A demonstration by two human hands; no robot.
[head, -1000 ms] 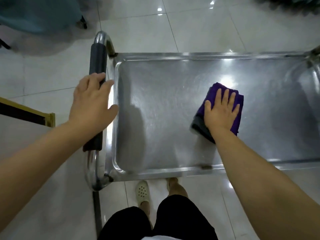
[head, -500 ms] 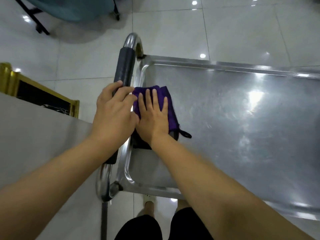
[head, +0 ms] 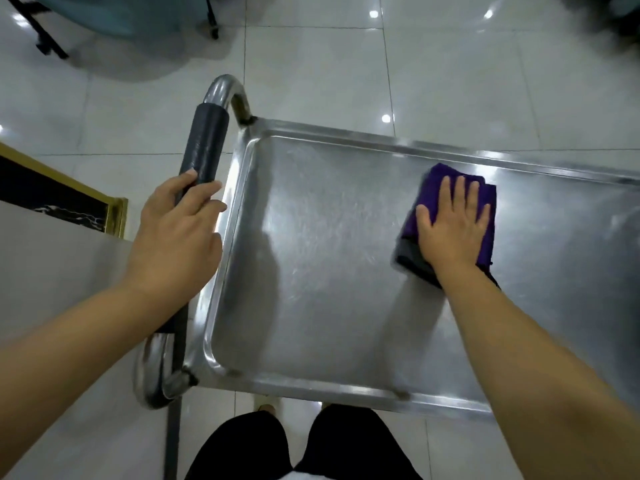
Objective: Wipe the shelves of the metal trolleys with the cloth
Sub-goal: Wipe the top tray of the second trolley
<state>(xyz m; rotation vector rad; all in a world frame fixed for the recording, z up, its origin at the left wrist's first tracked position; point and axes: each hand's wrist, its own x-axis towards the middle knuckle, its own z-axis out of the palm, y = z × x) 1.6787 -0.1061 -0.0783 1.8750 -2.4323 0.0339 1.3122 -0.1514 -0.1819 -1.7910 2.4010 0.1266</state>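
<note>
Seemingly left hand [head: 176, 233] grips handle [head: 206, 143]; right hand [head: 450, 233] presses cloth [head: 433, 176], fingers [head: 460, 194] straight.

The left hand [head: 173, 233] is curled round the handle [head: 207, 143]. The right hand [head: 450, 232] is held flat, fingers spread.

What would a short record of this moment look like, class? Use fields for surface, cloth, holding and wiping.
Surface: top shelf of a metal trolley, with a raised rim
Cloth: purple cloth, folded, on the shelf's right part
Holding: left hand grips the black handle
Wiping: right hand presses flat on the cloth, fingers straight
</note>
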